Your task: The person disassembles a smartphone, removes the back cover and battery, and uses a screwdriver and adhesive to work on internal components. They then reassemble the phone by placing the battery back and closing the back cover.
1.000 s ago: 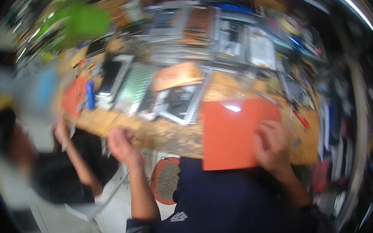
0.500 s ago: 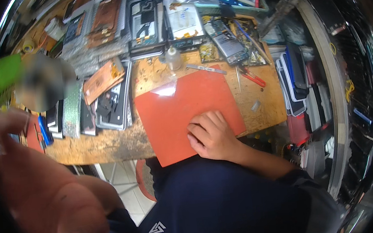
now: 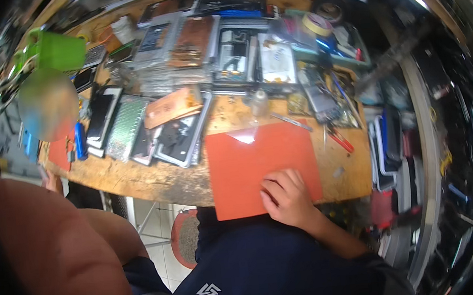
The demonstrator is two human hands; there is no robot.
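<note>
My right hand (image 3: 291,198) rests on an orange-red mat (image 3: 240,190), near its front right part. Its fingers are loosely curled, and no object shows in them. Raised close to the camera at the left rim, my left hand (image 3: 53,256) is large and blurred. Its fingers cannot be made out. Behind the mat stand a small clear bottle (image 3: 259,102) and slim metal tweezers (image 3: 291,121). Red-handled pliers (image 3: 340,139) lie to the right of the mat.
Opened device parts (image 3: 180,137), a bubble-wrapped item (image 3: 126,127) and a blue cylinder (image 3: 80,141) lie on the left of the wooden bench (image 3: 154,181). A teal tray (image 3: 360,39) holds tape and tools. Another person's hand (image 3: 53,182) is at the bench's left end. A round stool (image 3: 185,240) stands below.
The view has swung left, so the bench sits farther right and lower, and a person's hand shows at the left end. My right hand stays on the mat; my left remains raised.
</note>
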